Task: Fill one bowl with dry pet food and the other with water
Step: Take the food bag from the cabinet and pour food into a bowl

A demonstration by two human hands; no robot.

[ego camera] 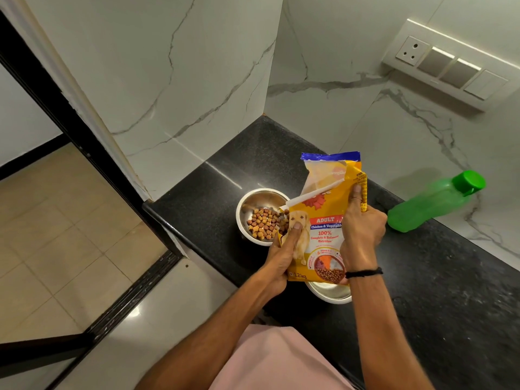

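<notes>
A yellow pet food bag [326, 220] is tipped to the left, its torn corner over a steel bowl [253, 198] that holds a pile of brown kibble [263, 223]. My left hand [281, 254] grips the bag's lower left side, thumb on the front. My right hand [363, 229] grips its right edge higher up. A second steel bowl [329, 294] stands nearer to me, mostly hidden under the bag; its contents cannot be seen. A green water bottle [433, 204] with its cap on stands to the right by the wall.
The bowls stand on a black granite counter [436, 291] in a marble-walled corner. The counter's left edge drops to a tiled floor [56, 220]. A switch panel [447, 66] is on the right wall.
</notes>
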